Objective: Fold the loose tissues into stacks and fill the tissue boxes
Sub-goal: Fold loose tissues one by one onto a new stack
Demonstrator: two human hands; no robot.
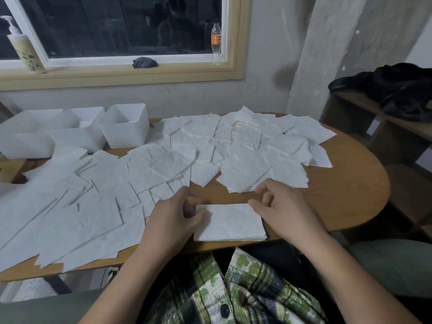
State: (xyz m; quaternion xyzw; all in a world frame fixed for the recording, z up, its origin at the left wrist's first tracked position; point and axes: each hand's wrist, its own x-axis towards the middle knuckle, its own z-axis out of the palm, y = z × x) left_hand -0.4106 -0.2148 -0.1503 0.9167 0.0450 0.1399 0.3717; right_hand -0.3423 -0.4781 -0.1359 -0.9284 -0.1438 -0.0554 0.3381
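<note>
Looking down at the wooden table (339, 195), where is open room lying? (listener)

Bare wood is showing only along the rounded right end and in a narrow strip near the front edge. Loose tissues (93, 188) are covering nearly everything else, some hanging over the front left edge. (describer)

What is bounding the far side? (listener)

Three white boxes (126, 129) are sitting in a row at the far left, close together, with a wall and a window sill (117, 73) rising behind them. A dark shelf (374, 113) is standing just beside the table's right end. (describer)

Where is the folded stack lying, and how is it looking? (listener)

The folded stack (230, 222) is lying flat at the front edge, directly ahead of the person, between both hands. It is showing as a neat white rectangle, its layered edges lining up along the near side. (describer)

What are the hands doing? (listener)

The left hand (173, 216) is resting its thumb on the stack's left side, its fingers hanging loosely curled and gripping nothing. The right hand (285, 206) is hovering at the stack's far right corner, fingers loosely curled, forefinger tip reaching the corner, gripping nothing. (describer)
</note>
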